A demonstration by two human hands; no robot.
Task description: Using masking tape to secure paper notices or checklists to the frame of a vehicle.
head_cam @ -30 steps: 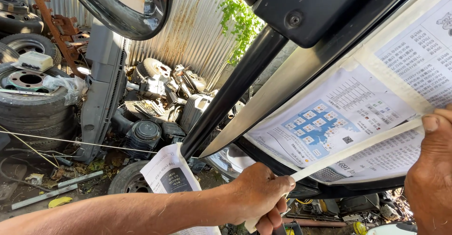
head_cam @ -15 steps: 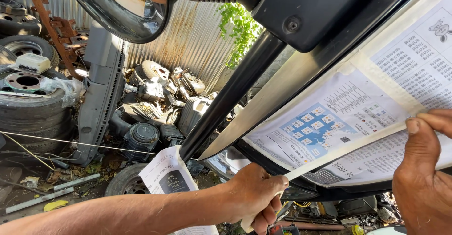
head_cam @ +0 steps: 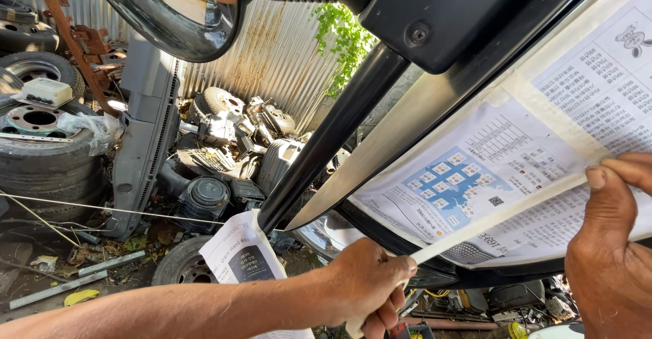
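Observation:
A strip of pale masking tape (head_cam: 499,213) runs diagonally across newspaper sheets (head_cam: 536,155) that cover a vehicle's window. My left hand (head_cam: 370,284) grips the tape's lower end below the window edge, apparently holding a roll that is mostly hidden. My right hand (head_cam: 611,244) presses the upper end of the strip against the newspaper with thumb and fingers. Another band of tape (head_cam: 543,111) holds two sheets together higher up. A black window pillar (head_cam: 333,135) slants along the paper's left edge.
A chrome side mirror (head_cam: 163,13) hangs at top left on a black mount (head_cam: 435,20). Behind are stacked tyres (head_cam: 41,142), engine parts (head_cam: 217,155), a grey bumper panel (head_cam: 146,128), a corrugated metal fence (head_cam: 272,47) and a loose newspaper piece (head_cam: 241,257).
My right hand has slid left and up along the tape, pressing it onto the newspaper. My left hand has stayed at the strip's lower end.

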